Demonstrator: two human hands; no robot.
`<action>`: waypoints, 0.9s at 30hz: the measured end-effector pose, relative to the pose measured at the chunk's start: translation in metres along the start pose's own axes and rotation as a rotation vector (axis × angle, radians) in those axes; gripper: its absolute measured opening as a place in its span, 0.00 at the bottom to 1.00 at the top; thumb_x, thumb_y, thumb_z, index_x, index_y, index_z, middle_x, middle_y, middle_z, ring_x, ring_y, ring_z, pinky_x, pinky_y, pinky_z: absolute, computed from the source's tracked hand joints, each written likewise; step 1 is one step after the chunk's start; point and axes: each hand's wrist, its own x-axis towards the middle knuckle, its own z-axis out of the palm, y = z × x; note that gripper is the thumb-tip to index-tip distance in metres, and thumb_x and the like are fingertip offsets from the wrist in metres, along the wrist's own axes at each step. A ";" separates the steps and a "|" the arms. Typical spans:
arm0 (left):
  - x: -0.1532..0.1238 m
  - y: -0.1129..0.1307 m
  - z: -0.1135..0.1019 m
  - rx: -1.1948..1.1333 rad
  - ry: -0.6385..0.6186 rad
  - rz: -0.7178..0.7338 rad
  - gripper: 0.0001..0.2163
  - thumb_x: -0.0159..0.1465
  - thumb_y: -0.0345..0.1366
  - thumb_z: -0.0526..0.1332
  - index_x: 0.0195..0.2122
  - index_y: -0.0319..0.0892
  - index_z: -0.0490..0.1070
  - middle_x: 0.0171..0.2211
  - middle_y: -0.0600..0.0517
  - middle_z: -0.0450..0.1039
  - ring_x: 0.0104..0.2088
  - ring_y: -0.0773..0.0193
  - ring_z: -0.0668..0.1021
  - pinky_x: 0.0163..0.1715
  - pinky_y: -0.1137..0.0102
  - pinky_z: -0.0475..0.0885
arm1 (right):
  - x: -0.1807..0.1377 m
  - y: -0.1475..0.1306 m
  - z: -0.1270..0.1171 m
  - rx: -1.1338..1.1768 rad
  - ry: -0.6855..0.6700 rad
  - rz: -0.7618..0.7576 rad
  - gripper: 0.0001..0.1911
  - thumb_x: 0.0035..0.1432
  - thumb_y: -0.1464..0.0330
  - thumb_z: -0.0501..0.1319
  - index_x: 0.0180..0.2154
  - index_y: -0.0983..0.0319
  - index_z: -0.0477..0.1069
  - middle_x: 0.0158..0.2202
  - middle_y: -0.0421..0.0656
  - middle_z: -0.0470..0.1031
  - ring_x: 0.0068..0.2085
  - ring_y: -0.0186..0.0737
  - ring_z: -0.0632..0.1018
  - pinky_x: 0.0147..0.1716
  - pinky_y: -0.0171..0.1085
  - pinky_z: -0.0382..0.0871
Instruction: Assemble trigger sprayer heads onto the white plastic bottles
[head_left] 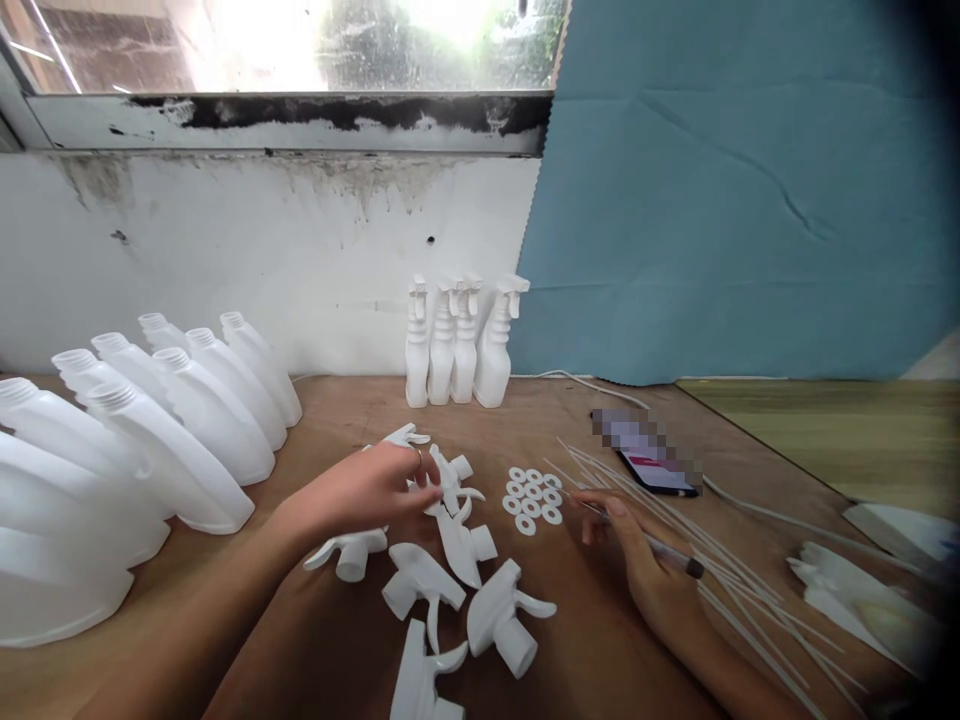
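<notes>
My left hand (pixel 394 488), with a ring on one finger, reaches over a group of white trigger spray heads (pixel 495 615). Its fingers are curled together at one spray head (pixel 450 480); part of the grip is hidden. A slim pen-like tool (pixel 667 555) with a clear barrel and dark end is held in my right hand (pixel 637 550). The tool's thin tip points left, at the edge of a cluster of flat white ring washers (pixel 532 492). Several washers lie flat on the wooden table between both hands.
Tall white bottles without tops (pixel 187 440) crowd the left side. Assembled spray bottles (pixel 491 355) stand against the wall. Thin white tubes (pixel 735 570) lie under and beside my right forearm, below a phone (pixel 649 455) and a cable. A white plastic bag (pixel 862 600) lies far right.
</notes>
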 end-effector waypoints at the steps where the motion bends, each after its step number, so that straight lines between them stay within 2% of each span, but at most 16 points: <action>1: 0.009 -0.006 -0.002 -0.021 0.087 0.006 0.12 0.63 0.43 0.55 0.38 0.45 0.75 0.35 0.52 0.77 0.34 0.62 0.77 0.34 0.71 0.69 | 0.000 0.000 0.000 0.006 0.003 0.002 0.20 0.66 0.57 0.50 0.39 0.59 0.76 0.23 0.39 0.71 0.29 0.40 0.74 0.36 0.39 0.67; 3: 0.031 -0.020 -0.007 -0.085 0.326 -0.019 0.11 0.61 0.43 0.58 0.38 0.44 0.74 0.35 0.51 0.76 0.34 0.61 0.77 0.34 0.70 0.70 | 0.001 -0.001 0.000 0.009 0.012 0.012 0.20 0.65 0.56 0.50 0.38 0.59 0.77 0.22 0.39 0.71 0.28 0.40 0.74 0.34 0.38 0.68; 4: 0.045 -0.029 -0.010 -0.124 0.500 -0.057 0.11 0.59 0.42 0.60 0.39 0.43 0.74 0.36 0.50 0.76 0.34 0.60 0.77 0.35 0.69 0.70 | 0.001 -0.001 0.000 0.005 0.015 0.017 0.20 0.65 0.56 0.50 0.37 0.59 0.77 0.22 0.39 0.71 0.28 0.40 0.74 0.34 0.39 0.68; 5: 0.059 -0.038 -0.013 -0.136 0.627 -0.085 0.14 0.58 0.41 0.62 0.43 0.42 0.72 0.41 0.48 0.74 0.37 0.59 0.77 0.39 0.67 0.70 | 0.001 -0.001 0.000 0.000 0.018 0.021 0.21 0.65 0.56 0.50 0.37 0.59 0.78 0.22 0.39 0.71 0.28 0.40 0.75 0.34 0.39 0.68; 8: 0.100 -0.063 -0.020 -0.174 0.846 -0.156 0.25 0.56 0.39 0.64 0.54 0.38 0.62 0.56 0.40 0.62 0.51 0.53 0.72 0.50 0.61 0.67 | 0.002 0.001 -0.001 -0.005 0.027 0.030 0.22 0.65 0.55 0.51 0.36 0.60 0.78 0.22 0.40 0.72 0.30 0.42 0.76 0.36 0.40 0.69; 11: 0.131 -0.083 -0.022 -0.240 0.904 -0.186 0.38 0.50 0.39 0.69 0.59 0.36 0.54 0.61 0.36 0.54 0.59 0.48 0.65 0.55 0.60 0.63 | 0.001 0.002 -0.001 -0.012 0.051 0.068 0.22 0.64 0.55 0.52 0.34 0.60 0.79 0.22 0.41 0.72 0.28 0.41 0.75 0.32 0.38 0.69; 14: 0.150 -0.094 -0.017 -0.307 0.887 -0.190 0.43 0.47 0.37 0.72 0.61 0.37 0.50 0.62 0.35 0.55 0.60 0.48 0.64 0.56 0.60 0.63 | 0.000 0.002 -0.002 -0.004 0.054 0.087 0.22 0.63 0.54 0.53 0.31 0.61 0.79 0.23 0.42 0.73 0.25 0.39 0.74 0.28 0.37 0.68; 18: 0.162 -0.097 -0.007 -0.366 0.860 -0.193 0.37 0.49 0.31 0.69 0.59 0.38 0.54 0.56 0.37 0.65 0.51 0.52 0.74 0.47 0.63 0.70 | -0.001 0.002 -0.002 -0.006 0.043 0.080 0.23 0.63 0.54 0.53 0.31 0.61 0.80 0.22 0.42 0.73 0.25 0.38 0.73 0.27 0.37 0.68; 21: 0.162 -0.094 -0.002 -0.364 0.874 -0.176 0.31 0.49 0.29 0.67 0.55 0.38 0.59 0.53 0.40 0.69 0.44 0.56 0.78 0.42 0.67 0.73 | -0.001 0.005 -0.001 0.003 0.036 0.073 0.22 0.63 0.55 0.53 0.32 0.61 0.80 0.22 0.42 0.73 0.25 0.38 0.73 0.28 0.37 0.68; 24: 0.155 -0.089 -0.001 -0.332 0.940 -0.177 0.28 0.50 0.28 0.64 0.54 0.38 0.61 0.49 0.43 0.72 0.43 0.56 0.78 0.43 0.67 0.72 | -0.002 0.007 0.000 0.022 0.040 0.047 0.20 0.64 0.56 0.52 0.35 0.61 0.78 0.24 0.42 0.73 0.28 0.40 0.74 0.31 0.38 0.68; 27: 0.134 -0.081 -0.007 -0.290 1.041 -0.207 0.27 0.53 0.30 0.61 0.55 0.38 0.60 0.48 0.43 0.73 0.47 0.54 0.76 0.48 0.65 0.69 | -0.003 0.007 -0.001 0.074 0.051 0.026 0.18 0.65 0.57 0.51 0.46 0.59 0.74 0.34 0.44 0.78 0.32 0.41 0.75 0.36 0.40 0.70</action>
